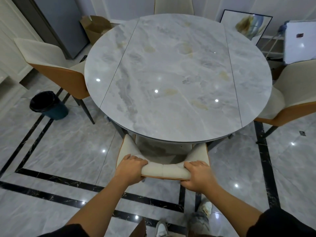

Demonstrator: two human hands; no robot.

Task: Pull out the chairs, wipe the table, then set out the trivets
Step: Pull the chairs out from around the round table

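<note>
A round grey marble table [177, 74] fills the middle of the head view, its top bare. Right in front of me a cream chair [165, 170] with an orange back stands tucked under the table's near edge. My left hand [130, 168] grips the left part of its backrest top, fingers curled over the cushion. My right hand [196, 175] grips the right part of the same backrest. No cloth or trivets are in view.
Three more cream and orange chairs stand at the left [56, 69], the right [294, 100] and the far side [173, 5]. A dark bin [48, 105] sits on the floor at left. A cardboard box [96, 28] and a framed picture [246, 25] are behind the table.
</note>
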